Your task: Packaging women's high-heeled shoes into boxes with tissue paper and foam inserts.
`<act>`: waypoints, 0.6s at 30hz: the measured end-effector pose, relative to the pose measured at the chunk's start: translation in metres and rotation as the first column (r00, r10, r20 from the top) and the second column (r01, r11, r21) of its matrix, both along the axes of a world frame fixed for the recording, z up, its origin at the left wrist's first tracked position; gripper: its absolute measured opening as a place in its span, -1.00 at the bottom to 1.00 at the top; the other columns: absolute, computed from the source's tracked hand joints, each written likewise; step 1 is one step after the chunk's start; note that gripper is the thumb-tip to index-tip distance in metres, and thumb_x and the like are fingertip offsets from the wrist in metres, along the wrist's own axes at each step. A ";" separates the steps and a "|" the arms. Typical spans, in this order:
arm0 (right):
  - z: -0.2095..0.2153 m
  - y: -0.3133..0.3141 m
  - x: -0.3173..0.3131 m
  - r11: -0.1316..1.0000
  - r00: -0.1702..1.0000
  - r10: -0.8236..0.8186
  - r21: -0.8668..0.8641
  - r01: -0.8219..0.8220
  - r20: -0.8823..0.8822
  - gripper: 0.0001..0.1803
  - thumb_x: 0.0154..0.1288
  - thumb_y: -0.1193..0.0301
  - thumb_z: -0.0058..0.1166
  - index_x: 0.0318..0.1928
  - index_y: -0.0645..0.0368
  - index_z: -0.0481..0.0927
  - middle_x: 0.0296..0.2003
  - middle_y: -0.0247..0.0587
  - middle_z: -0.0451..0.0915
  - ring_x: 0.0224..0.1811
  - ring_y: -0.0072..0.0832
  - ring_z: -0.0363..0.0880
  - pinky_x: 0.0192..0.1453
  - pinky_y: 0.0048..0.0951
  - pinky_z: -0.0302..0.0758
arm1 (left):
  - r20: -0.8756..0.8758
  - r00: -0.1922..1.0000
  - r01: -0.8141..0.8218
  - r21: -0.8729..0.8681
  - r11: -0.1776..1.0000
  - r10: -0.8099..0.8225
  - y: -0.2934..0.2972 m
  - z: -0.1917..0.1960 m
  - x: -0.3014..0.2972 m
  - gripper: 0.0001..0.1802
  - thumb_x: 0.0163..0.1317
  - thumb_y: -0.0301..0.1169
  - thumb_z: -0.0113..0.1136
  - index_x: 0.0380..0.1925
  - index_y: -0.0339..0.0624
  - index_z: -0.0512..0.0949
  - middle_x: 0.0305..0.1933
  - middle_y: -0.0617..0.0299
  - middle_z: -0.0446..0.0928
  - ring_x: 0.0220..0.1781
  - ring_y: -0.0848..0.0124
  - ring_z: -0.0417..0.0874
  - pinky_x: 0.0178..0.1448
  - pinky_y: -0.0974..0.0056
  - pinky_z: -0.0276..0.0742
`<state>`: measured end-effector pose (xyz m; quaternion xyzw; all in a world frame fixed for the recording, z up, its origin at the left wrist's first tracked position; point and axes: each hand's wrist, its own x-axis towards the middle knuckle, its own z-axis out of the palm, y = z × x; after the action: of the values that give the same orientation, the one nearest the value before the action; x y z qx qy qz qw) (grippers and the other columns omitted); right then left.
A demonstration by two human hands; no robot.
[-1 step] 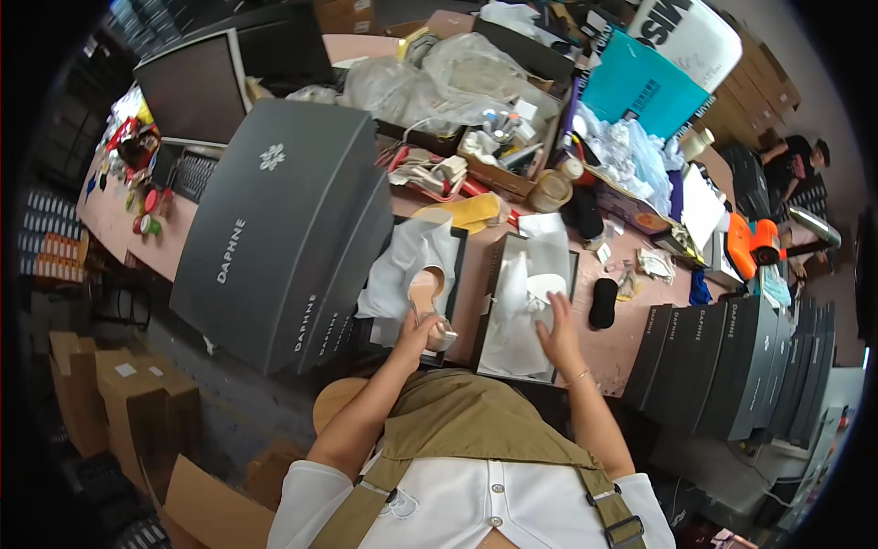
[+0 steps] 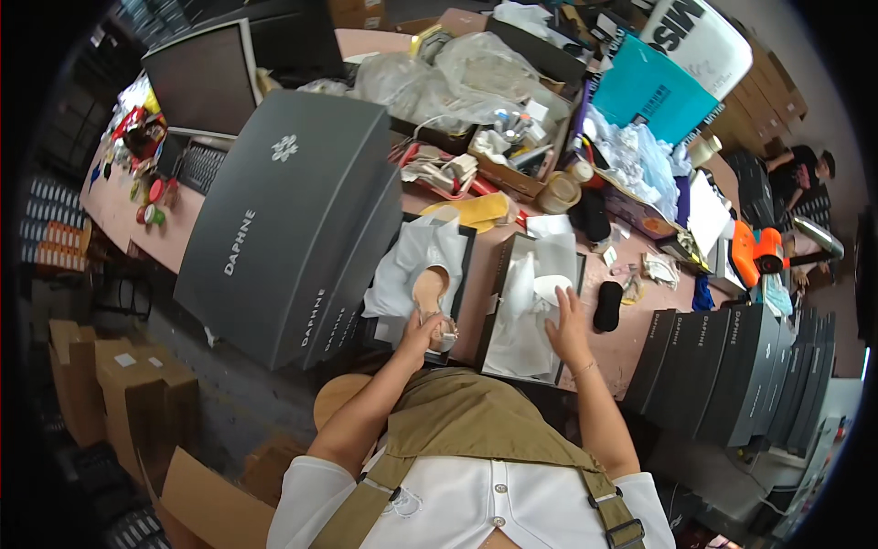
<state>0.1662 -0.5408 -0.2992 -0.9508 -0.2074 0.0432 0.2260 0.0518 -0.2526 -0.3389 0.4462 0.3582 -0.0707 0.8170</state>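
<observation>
My left hand (image 2: 419,336) is closed round a beige-soled high-heeled shoe (image 2: 430,289) with a clear or silvery strap, toe end pointing toward me or away, I cannot tell. Below the shoe lies an open dark shoebox (image 2: 464,261), with white tissue paper (image 2: 389,279) spread over it. To the right is a second open dark shoebox (image 2: 495,291) lined with tissue paper (image 2: 519,339). Above that box's right side my right hand (image 2: 571,331) is open, fingers apart, beside a small white item (image 2: 551,287) on the paper; whether the fingertips touch it is unclear.
Stacked dark shoeboxes (image 2: 283,201) rise at left, more shoeboxes (image 2: 709,366) at right. Behind the open boxes are a yellow cloth (image 2: 477,212), a tray of small tools (image 2: 439,172) and jars (image 2: 560,192). A black oval object (image 2: 607,306) and an orange tool (image 2: 756,249) lie right.
The whole view has shifted slightly, so the table things sit a little farther right. The shoe in my left hand has turned slightly; my right hand remains open over the second box.
</observation>
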 end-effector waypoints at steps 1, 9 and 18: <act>0.000 0.002 0.012 0.978 1.000 0.020 -0.206 -0.020 -0.004 -0.21 0.01 0.49 0.15 0.32 0.08 0.21 0.32 0.16 0.15 0.33 0.07 0.17 0.38 0.01 0.12 | 0.009 1.000 0.024 0.086 0.996 -0.024 -0.002 -0.011 -0.006 -0.57 0.25 -0.33 0.18 0.05 -0.26 0.33 -0.18 0.15 0.54 -0.18 0.45 0.62 -0.12 0.32 0.54; -0.020 0.003 0.045 0.886 0.989 0.111 -0.461 -0.056 0.094 -0.59 0.17 0.50 -0.02 0.08 0.11 0.46 -0.03 -0.12 0.53 0.14 -0.19 0.42 0.27 0.05 0.20 | 0.163 0.986 -0.063 0.158 0.985 0.037 -0.011 -0.010 0.003 -0.43 0.24 -0.07 0.19 0.05 -0.28 0.39 -0.16 0.14 0.55 -0.15 0.39 0.59 -0.10 0.32 0.51; 0.055 0.069 -0.015 0.791 0.757 0.036 0.481 0.377 -0.653 -0.63 0.34 0.46 0.04 0.10 0.31 0.35 -0.18 -0.19 0.55 -0.29 -0.52 0.60 -0.44 -0.54 0.62 | 0.122 0.992 0.010 0.020 1.000 -0.013 -0.015 -0.007 -0.003 -0.70 0.20 -0.37 0.14 -0.12 -0.33 0.46 -0.26 0.23 0.54 -0.25 0.53 0.55 -0.19 0.39 0.48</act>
<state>0.1516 -0.4715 -0.2438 -0.7772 -0.0296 0.2713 0.5670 0.0492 -0.2679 -0.3459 0.4599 0.3054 -0.0444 0.8326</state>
